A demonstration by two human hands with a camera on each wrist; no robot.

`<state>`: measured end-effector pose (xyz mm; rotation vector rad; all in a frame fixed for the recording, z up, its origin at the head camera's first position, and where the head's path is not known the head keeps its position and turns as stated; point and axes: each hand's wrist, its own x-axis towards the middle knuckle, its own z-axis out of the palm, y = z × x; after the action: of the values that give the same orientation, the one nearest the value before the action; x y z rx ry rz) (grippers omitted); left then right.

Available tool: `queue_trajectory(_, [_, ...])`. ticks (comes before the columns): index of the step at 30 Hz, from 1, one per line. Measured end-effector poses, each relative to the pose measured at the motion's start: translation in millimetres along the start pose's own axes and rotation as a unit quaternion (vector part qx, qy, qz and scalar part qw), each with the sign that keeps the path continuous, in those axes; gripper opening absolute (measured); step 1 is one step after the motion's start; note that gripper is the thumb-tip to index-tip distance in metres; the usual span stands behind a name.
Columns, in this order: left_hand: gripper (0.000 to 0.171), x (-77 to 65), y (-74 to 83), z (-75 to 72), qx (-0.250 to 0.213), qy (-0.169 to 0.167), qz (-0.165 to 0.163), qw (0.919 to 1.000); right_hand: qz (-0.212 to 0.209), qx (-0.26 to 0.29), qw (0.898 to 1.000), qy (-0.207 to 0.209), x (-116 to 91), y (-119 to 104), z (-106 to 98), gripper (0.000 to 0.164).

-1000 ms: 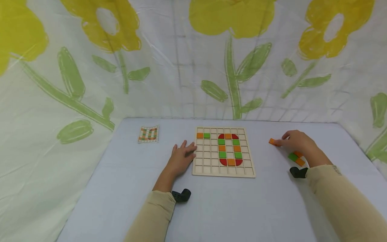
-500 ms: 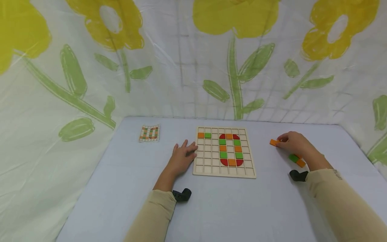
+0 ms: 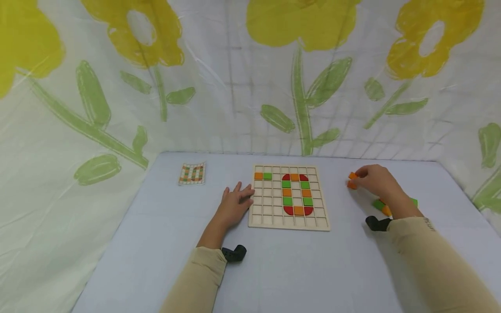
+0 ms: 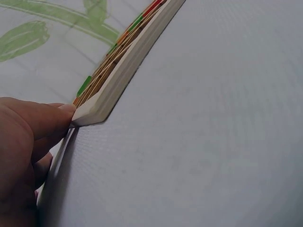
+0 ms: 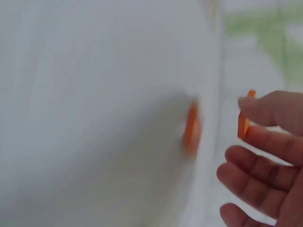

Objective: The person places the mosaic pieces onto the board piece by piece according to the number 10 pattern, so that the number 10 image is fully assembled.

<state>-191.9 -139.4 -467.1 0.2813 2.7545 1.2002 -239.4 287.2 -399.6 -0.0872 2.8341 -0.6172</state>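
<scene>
My right hand [image 3: 376, 179] pinches an orange tile [image 5: 243, 124] between thumb and forefinger, lifted off the table right of the board. Below it a second orange tile [image 3: 351, 185] lies on the table, blurred in the right wrist view. The wooden grid board [image 3: 274, 220] carries a ring of red, orange and green tiles, plus an orange tile [image 3: 258, 176] and a green tile [image 3: 268, 176] at its upper left. Along the board's left edge rests my left hand [image 3: 233, 206], fingers spread; in the left wrist view its fingertips touch the board's corner.
Under the right wrist lie a few loose tiles: a green tile [image 3: 379, 204], an orange tile [image 3: 386, 211] and another green tile [image 3: 414, 202], partly hidden. A small pattern card [image 3: 192, 174] lies at the back left. A flowered cloth [image 3: 211, 121] hangs behind the table.
The right hand has lifted one orange tile away from the other and risen slightly, moving a little left. The left hand and board hold still.
</scene>
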Motion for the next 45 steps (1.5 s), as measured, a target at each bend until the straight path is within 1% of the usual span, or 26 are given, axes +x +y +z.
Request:
queue_trajectory(2, [0.038,-0.3,-0.4,-1.6,0.002,0.002,-0.006,1.0,-0.031,0.008,0.999,0.013,6.7,-29.5,7.1,0.05])
queue_trajectory(6, [0.037,-1.5,-0.8,-3.8,-0.007,0.004,-0.015,0.9998,-0.093,0.029,0.995,0.017,19.0,-90.7,28.9,0.042])
queue_trajectory(9, [0.037,-1.9,-1.6,-3.4,-0.016,0.005,-0.013,0.9998,-0.123,0.047,0.991,0.005,25.3,-127.8,47.6,0.039])
queue_trajectory(11, [0.037,-1.9,-2.3,-2.1,-0.016,0.004,-0.006,0.9998,-0.142,0.045,0.989,-0.007,28.6,-147.6,60.6,0.038])
queue_trajectory(13, [0.037,-1.6,-2.7,-0.2,-0.012,0.003,-0.001,0.9999,-0.154,0.028,0.987,-0.024,30.6,-165.0,71.9,0.037])
queue_trajectory(15, [0.037,-1.3,-2.4,1.3,-0.007,0.002,0.004,1.0,-0.155,0.008,0.987,-0.034,32.5,-178.8,81.1,0.035])
queue_trajectory(18, [0.037,-1.8,-2.4,5.2,-0.002,0.0,0.01,1.0,-0.139,-0.027,0.99,-0.029,35.0,-190.4,91.9,0.031])
queue_trajectory(20, [0.037,-2.6,-1.9,6.3,0.001,0.001,0.011,0.9999,-0.123,-0.039,0.991,-0.023,37.4,-194.2,96.6,0.028])
queue_trajectory(24, [0.037,-4.3,-1.3,6.3,0.003,0.005,0.014,0.9999,-0.109,-0.051,0.992,-0.03,41.1,-196.7,100.2,0.029])
queue_trajectory(30, [0.036,-3.5,-1.8,4.6,0.007,0.022,0.021,0.9995,-0.112,-0.036,0.992,-0.035,44.4,-197.1,101.4,0.029])
queue_trajectory(35, [0.036,-3.3,0.3,7.6,0.012,0.027,0.021,0.9993,-0.123,-0.019,0.991,-0.041,42.0,-190.0,97.5,0.029])
queue_trajectory(39, [0.036,-4.0,2.7,8.7,0.012,0.038,0.02,0.999,-0.125,0.023,0.992,-0.023,37.9,-170.5,83.4,0.03])
queue_trajectory(41, [0.035,-4.1,3.2,8.6,0.013,0.045,0.021,0.9987,-0.122,0.04,0.992,-0.012,36.0,-155.5,72.5,0.032])
queue_trajectory(45, [0.034,-3.7,0.8,7.1,0.025,0.059,0.009,0.9979,-0.109,0.06,0.992,0.006,33.2,-120.3,47.1,0.036])
